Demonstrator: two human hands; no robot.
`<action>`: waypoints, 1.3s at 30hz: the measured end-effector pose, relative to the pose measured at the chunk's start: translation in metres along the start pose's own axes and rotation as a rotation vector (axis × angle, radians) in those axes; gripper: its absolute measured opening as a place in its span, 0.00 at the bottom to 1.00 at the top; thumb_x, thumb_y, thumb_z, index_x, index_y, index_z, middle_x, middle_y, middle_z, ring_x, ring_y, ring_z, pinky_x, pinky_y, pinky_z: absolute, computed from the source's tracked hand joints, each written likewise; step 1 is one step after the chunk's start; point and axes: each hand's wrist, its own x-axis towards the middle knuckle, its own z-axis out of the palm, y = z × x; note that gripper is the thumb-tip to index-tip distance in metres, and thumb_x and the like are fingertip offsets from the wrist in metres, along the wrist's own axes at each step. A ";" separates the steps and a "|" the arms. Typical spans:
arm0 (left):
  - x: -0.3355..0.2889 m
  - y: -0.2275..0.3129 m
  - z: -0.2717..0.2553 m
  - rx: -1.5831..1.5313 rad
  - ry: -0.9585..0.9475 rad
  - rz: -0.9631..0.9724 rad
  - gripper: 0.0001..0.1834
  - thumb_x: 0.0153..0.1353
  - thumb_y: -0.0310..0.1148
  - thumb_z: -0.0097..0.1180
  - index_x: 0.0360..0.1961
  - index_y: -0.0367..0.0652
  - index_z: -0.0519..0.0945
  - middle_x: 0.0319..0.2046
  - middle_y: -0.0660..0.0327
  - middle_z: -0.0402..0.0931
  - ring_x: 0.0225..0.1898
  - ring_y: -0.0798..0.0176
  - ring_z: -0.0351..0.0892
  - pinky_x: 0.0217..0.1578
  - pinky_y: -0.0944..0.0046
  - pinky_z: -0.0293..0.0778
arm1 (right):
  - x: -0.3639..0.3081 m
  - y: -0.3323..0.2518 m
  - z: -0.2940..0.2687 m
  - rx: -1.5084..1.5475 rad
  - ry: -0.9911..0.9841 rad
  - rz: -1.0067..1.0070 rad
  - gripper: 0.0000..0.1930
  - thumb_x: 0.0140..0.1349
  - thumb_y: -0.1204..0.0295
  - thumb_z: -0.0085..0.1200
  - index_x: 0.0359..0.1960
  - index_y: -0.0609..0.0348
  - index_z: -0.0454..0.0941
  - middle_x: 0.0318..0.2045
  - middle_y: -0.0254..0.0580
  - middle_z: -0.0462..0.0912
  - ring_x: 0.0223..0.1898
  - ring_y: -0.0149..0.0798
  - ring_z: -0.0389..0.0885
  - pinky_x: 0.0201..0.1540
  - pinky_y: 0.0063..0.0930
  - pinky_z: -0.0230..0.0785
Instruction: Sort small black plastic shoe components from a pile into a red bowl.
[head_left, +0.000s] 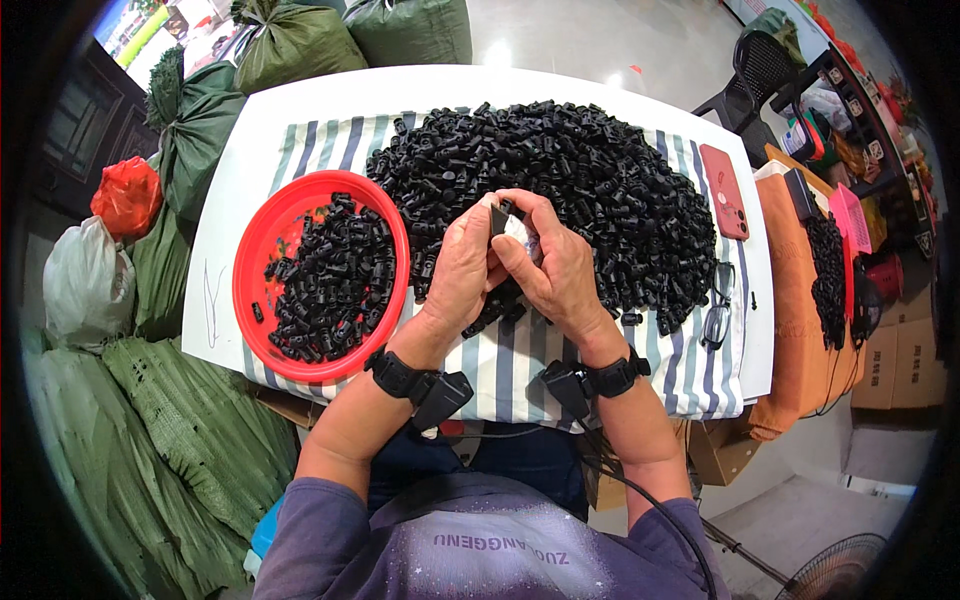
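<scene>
My left hand [464,262] and my right hand [562,268] meet over the near edge of a large heap of small black plastic parts [560,150]. Pinched in my left fingers is a black plastic part [498,221]. My right fingers close round a shiny whitish thing [519,231] right beside it; its kind cannot be made out, as fingers cover much of it. To the left, a red round basin [248,240] holds more of the same black parts. A striped cloth [480,385] lies under the heap.
On the white tabletop [215,290], a red phone [724,192] and eyeglasses [717,318] lie right of the heap. Green sacks [190,420] crowd the left side. An orange-covered surface [795,310] with black parts stands at right, and a fan [835,570] stands lower right.
</scene>
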 end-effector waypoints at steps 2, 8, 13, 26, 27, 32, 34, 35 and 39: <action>0.001 -0.002 -0.007 0.002 -0.020 0.017 0.16 0.69 0.47 0.39 0.38 0.46 0.71 0.22 0.73 0.69 0.16 0.84 0.64 0.10 0.82 0.55 | 0.000 -0.004 0.000 -0.009 -0.016 0.009 0.22 0.59 0.54 0.52 0.51 0.51 0.69 0.26 0.43 0.80 0.25 0.41 0.81 0.26 0.29 0.70; 0.001 -0.002 -0.003 -0.002 -0.028 0.025 0.17 0.68 0.47 0.39 0.39 0.45 0.71 0.23 0.72 0.70 0.16 0.84 0.65 0.10 0.82 0.56 | 0.001 -0.005 -0.002 -0.040 -0.015 0.008 0.21 0.60 0.56 0.51 0.51 0.51 0.69 0.26 0.43 0.79 0.25 0.41 0.80 0.26 0.30 0.70; 0.003 -0.004 -0.008 0.004 -0.057 0.025 0.16 0.68 0.46 0.39 0.37 0.45 0.72 0.22 0.73 0.69 0.16 0.84 0.63 0.10 0.82 0.55 | 0.001 0.002 0.002 0.035 0.012 0.017 0.19 0.61 0.57 0.51 0.49 0.53 0.71 0.28 0.44 0.80 0.27 0.42 0.81 0.27 0.29 0.70; -0.004 0.003 0.006 -0.001 -0.074 -0.086 0.20 0.68 0.44 0.40 0.48 0.38 0.73 0.20 0.72 0.58 0.16 0.81 0.54 0.10 0.82 0.52 | 0.002 0.009 0.003 0.689 0.050 0.234 0.08 0.63 0.69 0.53 0.35 0.61 0.75 0.25 0.28 0.77 0.27 0.19 0.73 0.30 0.14 0.66; -0.004 0.004 0.006 0.001 -0.094 -0.092 0.20 0.68 0.44 0.40 0.48 0.37 0.73 0.21 0.72 0.57 0.17 0.81 0.54 0.10 0.81 0.52 | 0.002 0.007 0.000 0.681 0.042 0.254 0.07 0.63 0.69 0.53 0.35 0.61 0.75 0.25 0.28 0.77 0.27 0.19 0.73 0.30 0.14 0.66; -0.004 0.004 0.007 0.004 -0.139 -0.116 0.22 0.69 0.45 0.40 0.48 0.37 0.72 0.21 0.72 0.58 0.17 0.81 0.54 0.10 0.81 0.53 | 0.003 0.004 -0.003 0.666 0.037 0.289 0.07 0.62 0.69 0.54 0.34 0.60 0.75 0.24 0.28 0.76 0.27 0.19 0.73 0.29 0.13 0.66; -0.004 0.003 0.001 0.012 -0.149 -0.097 0.22 0.69 0.45 0.39 0.50 0.37 0.72 0.21 0.72 0.58 0.17 0.81 0.54 0.11 0.81 0.54 | 0.004 0.001 0.003 0.689 0.079 0.215 0.07 0.62 0.69 0.54 0.34 0.60 0.75 0.23 0.27 0.75 0.25 0.19 0.73 0.28 0.13 0.66; -0.003 0.002 0.000 0.011 -0.149 -0.097 0.22 0.69 0.45 0.39 0.50 0.37 0.72 0.21 0.72 0.58 0.17 0.81 0.54 0.11 0.81 0.54 | 0.004 0.003 0.003 0.688 0.079 0.214 0.07 0.62 0.69 0.54 0.34 0.60 0.75 0.23 0.27 0.75 0.25 0.19 0.73 0.28 0.13 0.66; -0.004 0.003 0.008 0.010 -0.146 -0.101 0.21 0.69 0.46 0.38 0.46 0.38 0.73 0.22 0.71 0.59 0.17 0.81 0.55 0.11 0.82 0.53 | 0.003 0.006 0.000 0.597 0.084 0.185 0.07 0.62 0.70 0.54 0.34 0.60 0.74 0.23 0.27 0.75 0.25 0.19 0.72 0.27 0.13 0.65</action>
